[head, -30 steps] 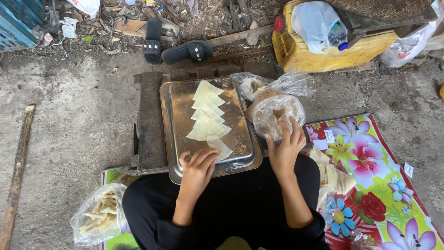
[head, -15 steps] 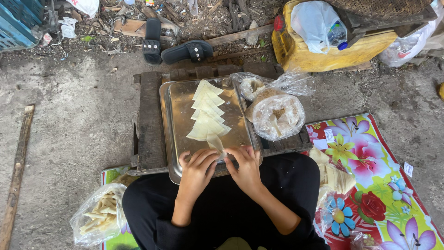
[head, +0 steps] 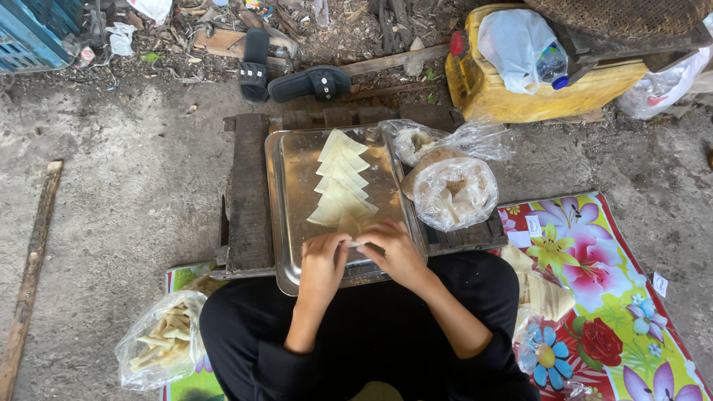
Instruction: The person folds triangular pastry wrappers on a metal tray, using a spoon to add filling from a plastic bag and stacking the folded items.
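Both hands meet at the near end of the metal tray (head: 291,193): the left hand (head: 324,261) and right hand (head: 394,251) pinch a small pale wrapper (head: 350,225) between their fingertips, fingers curled close on it. That wrapper sits at the bottom of the row of triangular sheets (head: 340,178) overlapping down the tray's middle (the fold itself is hidden under the fingers). The tray rests on a dark wooden pallet (head: 249,200). Just right of it lies a clear bag of filling (head: 454,194); a bag of rolled pieces (head: 160,343) sits by the left knee.
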